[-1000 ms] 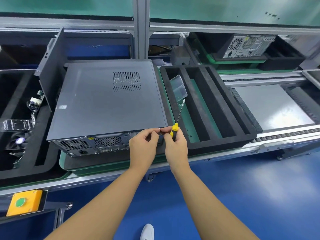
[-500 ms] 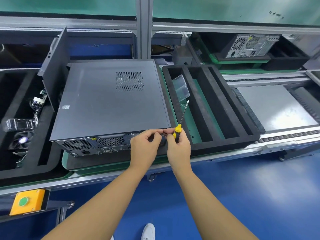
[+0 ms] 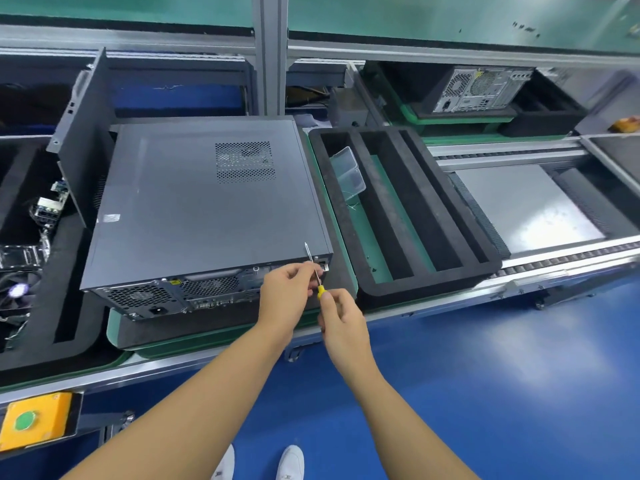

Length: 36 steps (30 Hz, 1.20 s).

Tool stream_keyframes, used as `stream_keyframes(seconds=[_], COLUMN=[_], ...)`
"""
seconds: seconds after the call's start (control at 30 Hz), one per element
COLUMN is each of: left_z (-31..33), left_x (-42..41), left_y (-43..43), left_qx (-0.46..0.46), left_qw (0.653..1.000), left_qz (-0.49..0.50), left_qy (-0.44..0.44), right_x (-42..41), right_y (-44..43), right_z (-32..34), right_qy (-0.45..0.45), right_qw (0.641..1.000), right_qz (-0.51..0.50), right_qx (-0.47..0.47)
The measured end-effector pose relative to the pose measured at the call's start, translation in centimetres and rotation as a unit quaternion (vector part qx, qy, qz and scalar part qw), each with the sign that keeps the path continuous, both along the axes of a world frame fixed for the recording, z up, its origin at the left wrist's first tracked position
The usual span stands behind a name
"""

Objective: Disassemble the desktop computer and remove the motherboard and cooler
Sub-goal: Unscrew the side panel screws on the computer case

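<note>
The task was at its very start, by my judgement: the dark grey metal desktop computer case (image 3: 207, 209) lay on its side on a black foam bed at the near edge of the line. Its perforated side cover was still closed, so the motherboard and cooler were hidden inside and everything was left to take out. At the rear right corner of the case, the right hand (image 3: 341, 317) had its fingers curled round the yellow handle of a thin-shafted screwdriver (image 3: 313, 268), tip pointing up and away over the cover. The left hand (image 3: 284, 292) had thumb and fingertips closed together on the shaft. Whether a loosened screw sat between them I could not tell. Room was tight on that side: the black foam tray with three long slots (image 3: 377, 188) stood just beside the corner, with a clear plastic box (image 3: 348, 174) in its nearest slot. A dark upright metal panel (image 3: 86, 133) leaned at the case's left side. Above the cover the space was open, so lifting it looked easiest.
</note>
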<state>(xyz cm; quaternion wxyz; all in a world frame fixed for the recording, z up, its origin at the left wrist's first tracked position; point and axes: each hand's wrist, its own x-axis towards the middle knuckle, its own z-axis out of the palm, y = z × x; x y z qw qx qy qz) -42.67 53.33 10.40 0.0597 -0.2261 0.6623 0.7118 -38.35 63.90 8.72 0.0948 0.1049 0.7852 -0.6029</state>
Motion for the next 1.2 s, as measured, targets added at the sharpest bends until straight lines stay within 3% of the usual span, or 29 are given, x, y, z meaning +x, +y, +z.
stream_keyframes(seconds=[0.17, 0.43, 0.63, 1.2], left_z=[-0.2, -0.8, -0.9, -1.2], left_x=[0.4, 0.9, 0.2, 0.2], left_y=[0.1, 0.3, -0.5, -0.9], left_qx=[0.149, 0.224, 0.241, 0.230], left_qw=[0.988, 0.971, 0.968, 0.967], left_qz=[-0.038, -0.073, -0.063, -0.102], left_qy=[0.002, -0.031, -0.032, -0.031], right_x=[1.5, 3.2, 2.7, 3.1], right_y=[0.2, 0.8, -0.1, -0.4], right_z=[0.3, 1.0, 1.2, 0.8], right_qy=[-0.004, -0.014, -0.007, -0.006], right_qw=[0.999, 0.997, 0.994, 0.994], right_qz=[-0.021, -0.047, -0.052, -0.069], right_qx=[0.024, 0.057, 0.100, 0.082])
